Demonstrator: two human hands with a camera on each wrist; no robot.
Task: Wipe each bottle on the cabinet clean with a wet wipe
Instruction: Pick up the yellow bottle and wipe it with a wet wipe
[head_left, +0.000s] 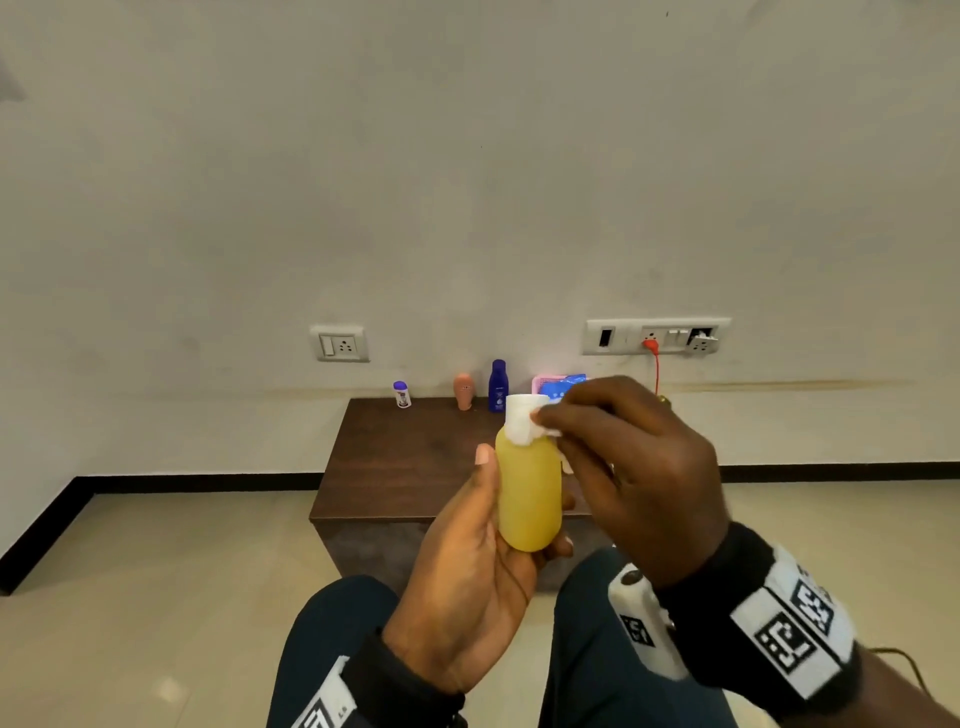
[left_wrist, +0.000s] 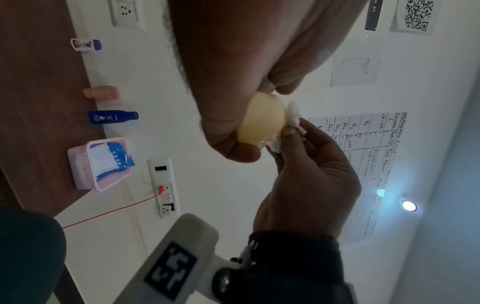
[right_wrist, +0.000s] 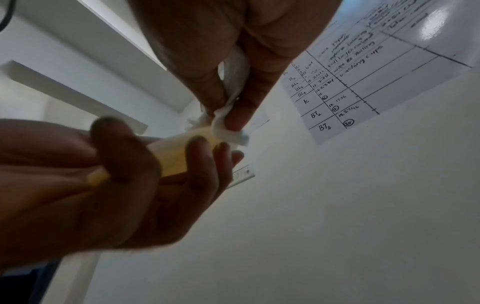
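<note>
My left hand (head_left: 483, 530) grips a yellow bottle (head_left: 527, 493) with a white cap (head_left: 523, 415), upright in front of me above my knees. My right hand (head_left: 613, 441) pinches a crumpled white wet wipe (head_left: 545, 428) against the bottle's neck just under the cap. In the left wrist view the bottle's yellow base (left_wrist: 262, 121) shows, with the wipe (left_wrist: 293, 119) behind it. The right wrist view shows the wipe (right_wrist: 228, 125) pressed onto the bottle (right_wrist: 176, 156). On the brown cabinet (head_left: 405, 467) stand a small white bottle (head_left: 402, 395), a peach bottle (head_left: 463, 391) and a dark blue bottle (head_left: 498, 387).
A pink basket (left_wrist: 85, 164) with a blue wipes pack (left_wrist: 114, 158) sits at the cabinet's back right, under a wall socket strip (head_left: 657, 336) with a red cable (head_left: 656, 369). Another socket (head_left: 340, 344) is on the wall to the left. My knees (head_left: 332, 639) are below.
</note>
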